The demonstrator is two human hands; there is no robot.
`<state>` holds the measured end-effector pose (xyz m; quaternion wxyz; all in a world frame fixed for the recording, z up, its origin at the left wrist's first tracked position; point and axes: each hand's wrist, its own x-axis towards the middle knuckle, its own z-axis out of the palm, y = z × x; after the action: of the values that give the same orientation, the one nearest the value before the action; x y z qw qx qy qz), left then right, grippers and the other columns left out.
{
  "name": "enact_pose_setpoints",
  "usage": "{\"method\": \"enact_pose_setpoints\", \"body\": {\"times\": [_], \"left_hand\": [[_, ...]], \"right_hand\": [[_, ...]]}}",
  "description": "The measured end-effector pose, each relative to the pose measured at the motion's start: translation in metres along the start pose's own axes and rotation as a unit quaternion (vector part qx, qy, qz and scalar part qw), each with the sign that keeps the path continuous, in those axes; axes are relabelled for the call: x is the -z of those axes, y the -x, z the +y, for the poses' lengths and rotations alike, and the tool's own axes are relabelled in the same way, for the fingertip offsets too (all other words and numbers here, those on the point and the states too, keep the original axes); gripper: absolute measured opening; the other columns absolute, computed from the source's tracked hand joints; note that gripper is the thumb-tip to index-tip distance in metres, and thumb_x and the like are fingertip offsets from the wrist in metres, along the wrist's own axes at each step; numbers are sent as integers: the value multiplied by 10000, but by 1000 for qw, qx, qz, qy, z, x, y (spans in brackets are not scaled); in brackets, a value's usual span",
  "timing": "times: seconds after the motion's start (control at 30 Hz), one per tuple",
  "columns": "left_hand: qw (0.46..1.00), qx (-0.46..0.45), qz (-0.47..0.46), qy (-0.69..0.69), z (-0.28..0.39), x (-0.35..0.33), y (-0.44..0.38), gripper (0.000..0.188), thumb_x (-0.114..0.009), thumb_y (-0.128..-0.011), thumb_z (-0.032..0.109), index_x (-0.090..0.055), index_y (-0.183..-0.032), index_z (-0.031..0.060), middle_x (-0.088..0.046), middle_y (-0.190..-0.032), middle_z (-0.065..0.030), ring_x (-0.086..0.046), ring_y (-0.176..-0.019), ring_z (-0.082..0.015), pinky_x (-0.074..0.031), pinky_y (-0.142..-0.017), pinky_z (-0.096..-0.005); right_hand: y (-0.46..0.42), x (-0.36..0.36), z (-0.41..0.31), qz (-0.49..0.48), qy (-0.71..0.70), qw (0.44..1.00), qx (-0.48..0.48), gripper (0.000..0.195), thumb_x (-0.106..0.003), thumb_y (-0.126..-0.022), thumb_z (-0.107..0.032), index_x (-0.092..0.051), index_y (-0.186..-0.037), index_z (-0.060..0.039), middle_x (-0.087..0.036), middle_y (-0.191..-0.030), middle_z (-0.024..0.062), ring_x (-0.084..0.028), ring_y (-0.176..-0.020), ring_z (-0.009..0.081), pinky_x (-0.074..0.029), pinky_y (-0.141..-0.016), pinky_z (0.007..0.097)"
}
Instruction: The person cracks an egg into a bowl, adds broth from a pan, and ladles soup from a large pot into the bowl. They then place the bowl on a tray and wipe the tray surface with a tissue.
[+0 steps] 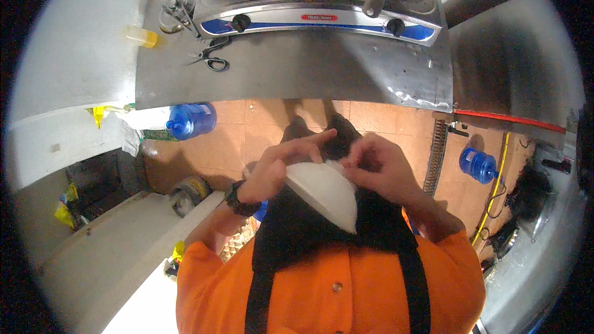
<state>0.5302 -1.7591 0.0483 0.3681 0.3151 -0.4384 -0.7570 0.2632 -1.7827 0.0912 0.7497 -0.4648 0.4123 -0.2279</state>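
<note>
A white, pointed, bag-like object (325, 192), whose exact kind I cannot tell, hangs in front of the black apron. My left hand (292, 160), with a dark watch on its wrist, grips its upper left edge, index finger stretched out. At its upper right end, my right hand (376, 164) pinches a thin, whitish, crumpled bit between thumb and fingertips. The lower part of the object tapers to a point near the orange shirt. My fingers hide part of its upper edge.
Ahead is a steel counter (297, 74) with scissors (211, 59), a yellow-based container (144, 38) and a Tough Mama gas stove (320, 21) bearing pans. Blue water jugs (195, 120) (478, 165) lie on the tiled floor at both sides. A metal can (188, 195) is at lower left.
</note>
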Motion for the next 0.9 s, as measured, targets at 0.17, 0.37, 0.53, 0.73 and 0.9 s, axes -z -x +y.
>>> {"method": "enact_pose_setpoints", "body": {"times": [0.17,0.37,0.53,0.73,0.9], "left_hand": [[998,-17,-15,-54,-5,7,-4,895,-451,-907,840,-651,-1177,11,-422,-1574,-299,-492,-1411,-321,-441,-1064,-380],[999,-46,-23,-7,-1,0,-4,883,-410,-942,806,-641,-1187,-10,-478,-1530,-298,-491,-1413,-339,-449,-1071,-413],[995,37,31,-85,-18,18,2,877,-456,-888,864,-644,-1166,54,-641,-1285,-150,-633,-1181,-219,-420,-1148,-407],[965,183,187,-27,-22,9,-17,744,-191,-1099,619,-607,-1341,51,-672,-1241,-105,-642,-1122,-188,-487,-1020,-343],[935,239,246,-88,7,1,-42,787,-142,-1098,619,-579,-1413,46,-693,-1259,-124,-666,-1151,-184,-502,-1037,-341]], "right_hand": [[7,11,21,-60,26,998,-23,176,-775,-896,-59,-653,-1023,-51,-716,-1008,47,-693,-984,147,-561,-919,322],[2,9,0,-11,-18,1000,10,177,-796,-886,-40,-651,-989,-53,-707,-997,46,-688,-968,147,-559,-897,306],[11,49,29,55,-31,998,5,209,-768,-889,14,-632,-1034,-52,-708,-1023,53,-683,-979,137,-561,-895,305],[3,60,16,175,-53,974,131,259,-716,-912,50,-593,-1120,-44,-679,-1136,79,-674,-1022,173,-573,-914,336],[-9,44,-26,135,69,979,139,345,-720,-934,13,-590,-1249,-41,-674,-1245,98,-673,-1118,200,-581,-947,344]]}}
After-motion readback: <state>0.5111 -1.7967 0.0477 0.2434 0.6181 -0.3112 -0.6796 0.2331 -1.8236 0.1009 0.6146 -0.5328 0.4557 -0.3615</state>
